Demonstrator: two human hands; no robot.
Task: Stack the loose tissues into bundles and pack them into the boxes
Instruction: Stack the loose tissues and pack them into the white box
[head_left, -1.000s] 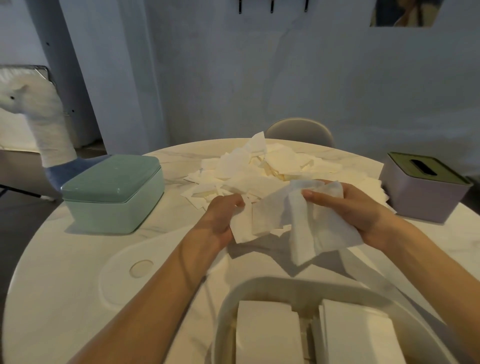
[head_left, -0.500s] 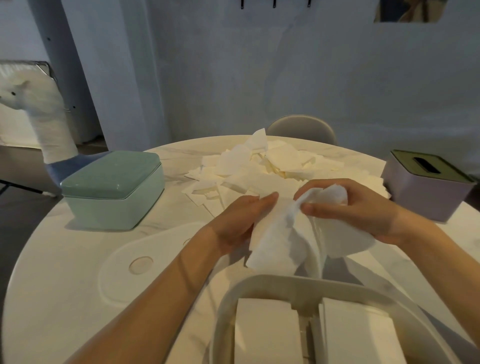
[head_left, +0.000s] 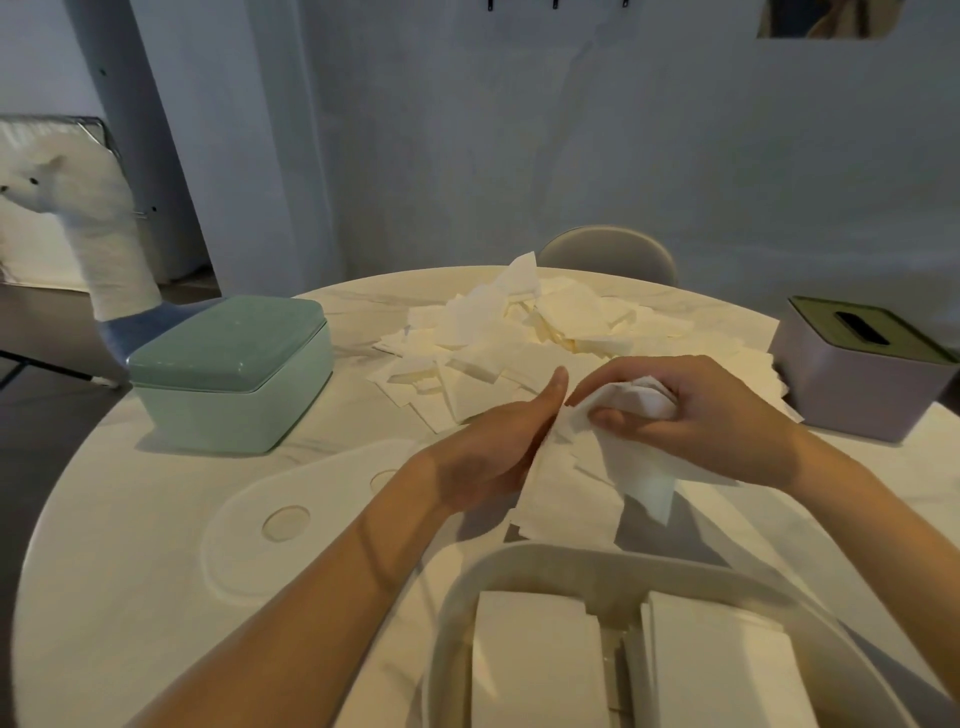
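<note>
- While the green box (head_left: 228, 371) sits shut at the left of the table (head_left: 119, 571), well apart from the action, nothing is going into it yet.
- Just right of it, the left hand (head_left: 488, 452) stands on edge with fingers straight, its palm side flat against the tissues (head_left: 566, 499) held between the two hands; no curl, no pinch, just a pressing guide.
- Those tissues hang low over the table, just beyond the rim of the open tray (head_left: 519, 564), which already carries two neat white stacks.
- Behind them the loose pile (head_left: 519, 338) spreads across the far middle of the table, plenty left to gather, so I'd call the job early to midway.
- Handling, as I judge it: feather-light, limp, easily creased or torn, and sheets will slide over one another. Best taken along one edge with flat fingers on both faces, not balled up.
- Direction: the sheets droop from the grip, long axis running roughly from the hands down toward the near edge, free corners pointing at the tray; the layers look uneven and want squaring.
- Over to the right hand (head_left: 691, 415): fingers and thumb curled round the bunched top of the tissues, a firm grip.
- Far right, the purple box (head_left: 857, 384) with its slotted lid on waits untouched.
</note>
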